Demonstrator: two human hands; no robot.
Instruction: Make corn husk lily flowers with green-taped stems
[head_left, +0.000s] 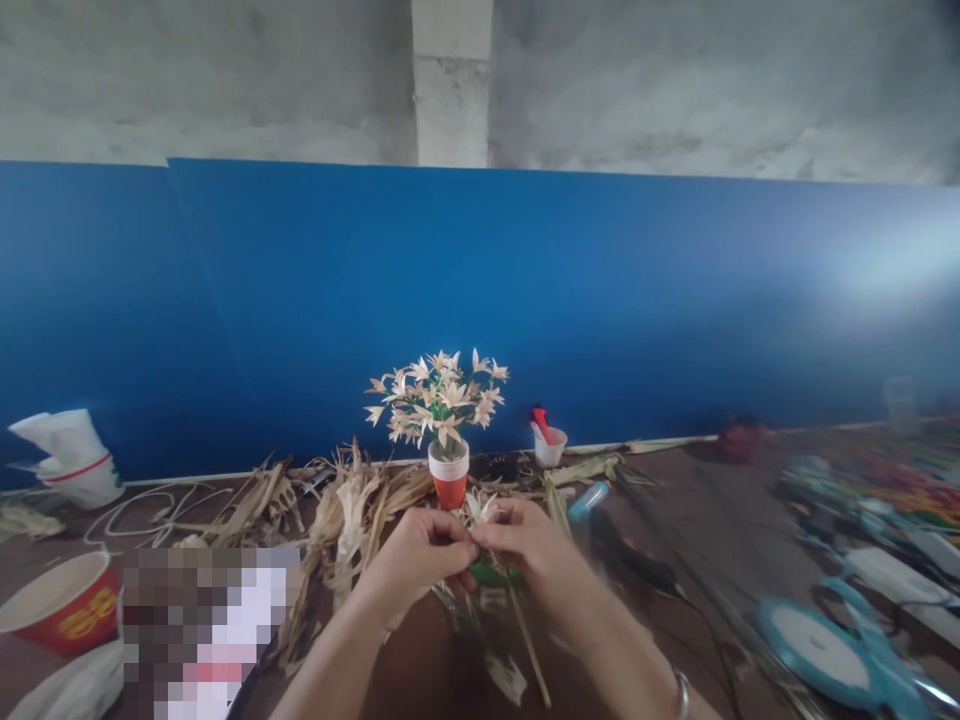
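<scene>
Just in front of the potted flowers, my left hand [433, 550] and my right hand [517, 535] meet with fingertips pinched together. A small pale flower [478, 505] with pointed petals sticks up between them, its base hidden by the fingers. Under the fingers shows something green [491, 574], too covered to make out fully. The bouquet of cream flowers [448, 400] with green stems stands upright in an orange and white cup [449, 480]. Below my hands a thin stick [531, 645] and a pale husk scrap [507, 680] lie on the brown table [427, 670].
Dry husks [345, 510] are heaped at the left, near a white cable [161, 510] and a red paper bowl [64, 605]. A small white cup [550, 447] holds a red-handled object. On the right lie a black tool [645, 560] with a cord and a blue tape roll [814, 650].
</scene>
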